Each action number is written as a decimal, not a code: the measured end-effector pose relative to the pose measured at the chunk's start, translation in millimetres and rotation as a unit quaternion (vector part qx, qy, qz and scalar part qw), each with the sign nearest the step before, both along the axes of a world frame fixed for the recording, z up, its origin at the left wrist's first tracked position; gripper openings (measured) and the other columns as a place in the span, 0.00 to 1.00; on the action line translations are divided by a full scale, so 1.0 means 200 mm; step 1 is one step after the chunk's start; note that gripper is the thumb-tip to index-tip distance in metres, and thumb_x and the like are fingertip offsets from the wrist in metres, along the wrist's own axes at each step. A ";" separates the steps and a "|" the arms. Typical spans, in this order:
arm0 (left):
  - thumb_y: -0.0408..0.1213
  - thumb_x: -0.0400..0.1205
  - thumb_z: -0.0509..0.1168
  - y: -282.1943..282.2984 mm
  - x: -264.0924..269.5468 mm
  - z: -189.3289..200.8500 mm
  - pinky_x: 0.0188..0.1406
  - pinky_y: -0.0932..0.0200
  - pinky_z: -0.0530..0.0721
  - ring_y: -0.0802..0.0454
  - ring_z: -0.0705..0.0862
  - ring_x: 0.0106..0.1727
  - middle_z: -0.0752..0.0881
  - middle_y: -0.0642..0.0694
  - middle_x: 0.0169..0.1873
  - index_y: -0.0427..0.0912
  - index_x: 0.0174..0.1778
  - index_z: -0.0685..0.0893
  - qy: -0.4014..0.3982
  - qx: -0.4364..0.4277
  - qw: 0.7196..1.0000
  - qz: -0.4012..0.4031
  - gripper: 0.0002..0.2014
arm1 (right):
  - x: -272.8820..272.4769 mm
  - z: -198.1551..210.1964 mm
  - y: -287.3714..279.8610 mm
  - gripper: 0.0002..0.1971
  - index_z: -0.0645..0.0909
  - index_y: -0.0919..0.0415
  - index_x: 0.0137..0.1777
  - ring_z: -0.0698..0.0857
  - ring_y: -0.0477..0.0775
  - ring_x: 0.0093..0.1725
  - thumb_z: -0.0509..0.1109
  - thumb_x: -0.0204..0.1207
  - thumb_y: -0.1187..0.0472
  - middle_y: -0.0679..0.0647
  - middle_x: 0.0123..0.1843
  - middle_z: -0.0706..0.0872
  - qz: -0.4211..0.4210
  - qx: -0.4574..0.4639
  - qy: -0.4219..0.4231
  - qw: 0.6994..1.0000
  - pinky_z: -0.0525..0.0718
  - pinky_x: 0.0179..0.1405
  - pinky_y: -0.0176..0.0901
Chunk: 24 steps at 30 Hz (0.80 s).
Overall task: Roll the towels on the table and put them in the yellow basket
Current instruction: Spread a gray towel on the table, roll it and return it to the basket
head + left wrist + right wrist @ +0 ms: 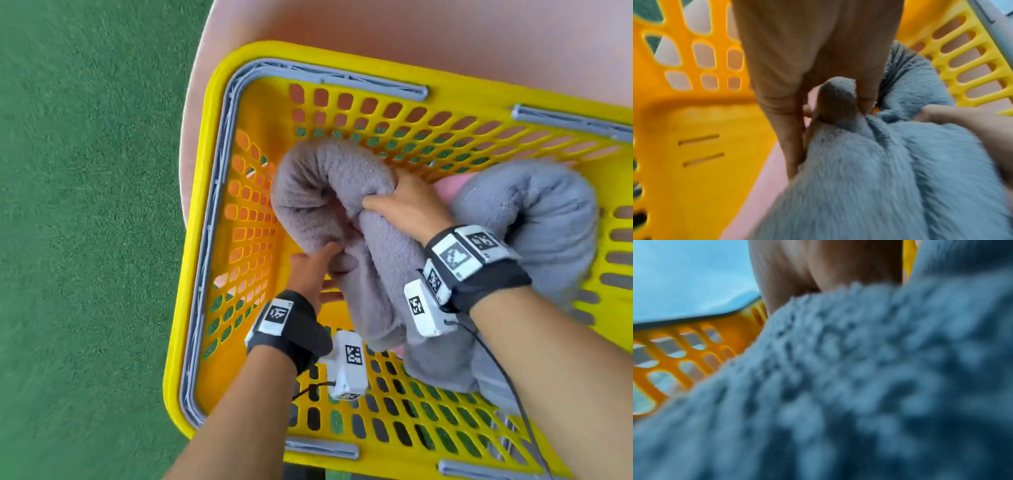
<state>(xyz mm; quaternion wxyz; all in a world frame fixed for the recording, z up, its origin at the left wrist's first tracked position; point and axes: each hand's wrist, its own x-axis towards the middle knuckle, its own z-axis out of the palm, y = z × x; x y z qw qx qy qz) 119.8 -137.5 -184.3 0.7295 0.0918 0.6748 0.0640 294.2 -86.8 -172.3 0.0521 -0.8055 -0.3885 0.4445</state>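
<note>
A yellow perforated basket point(219, 144) with grey handles sits on a pink table. Inside it a rolled grey towel point(325, 178) is bent into a U shape. My left hand point(315, 270) pinches one end of this roll point(836, 104) near the basket's left wall point(694, 129). My right hand point(407, 205) grips the towel's middle fold from above. A second rolled grey towel point(534, 212), also bent, lies to the right in the basket. The right wrist view is filled by blurred towel pile point(859, 378), with the basket wall point(694, 340) at left.
The pink table point(411, 31) extends behind the basket. Green turf floor point(85, 205) lies to the left, beyond the table edge. Grey handles point(219, 240) are folded down along the basket rim.
</note>
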 end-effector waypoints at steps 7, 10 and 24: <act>0.58 0.50 0.84 -0.06 0.16 -0.43 0.54 0.39 0.86 0.39 0.88 0.55 0.90 0.42 0.51 0.46 0.57 0.87 0.103 0.103 0.987 0.064 0.39 | 0.02 -0.28 0.02 0.49 0.82 0.55 0.67 0.87 0.51 0.59 0.88 0.41 0.41 0.49 0.61 0.88 -0.041 -0.090 0.113 0.989 0.83 0.66 0.50; 0.48 0.55 0.74 0.03 0.12 -0.24 0.51 0.53 0.85 0.42 0.87 0.53 0.90 0.43 0.50 0.42 0.54 0.88 0.147 0.109 0.983 0.016 0.30 | 0.02 -0.29 -0.02 0.40 0.85 0.54 0.58 0.90 0.53 0.46 0.86 0.43 0.38 0.50 0.51 0.91 -0.071 -0.118 0.078 0.987 0.89 0.49 0.49; 0.49 0.61 0.77 0.27 -0.09 -0.12 0.57 0.48 0.84 0.39 0.83 0.58 0.85 0.41 0.56 0.41 0.64 0.81 0.243 0.116 0.919 -0.288 0.35 | -0.25 -0.24 -0.47 0.23 0.88 0.68 0.47 0.88 0.56 0.34 0.78 0.57 0.50 0.54 0.34 0.89 -0.404 -0.097 0.128 0.901 0.87 0.36 0.47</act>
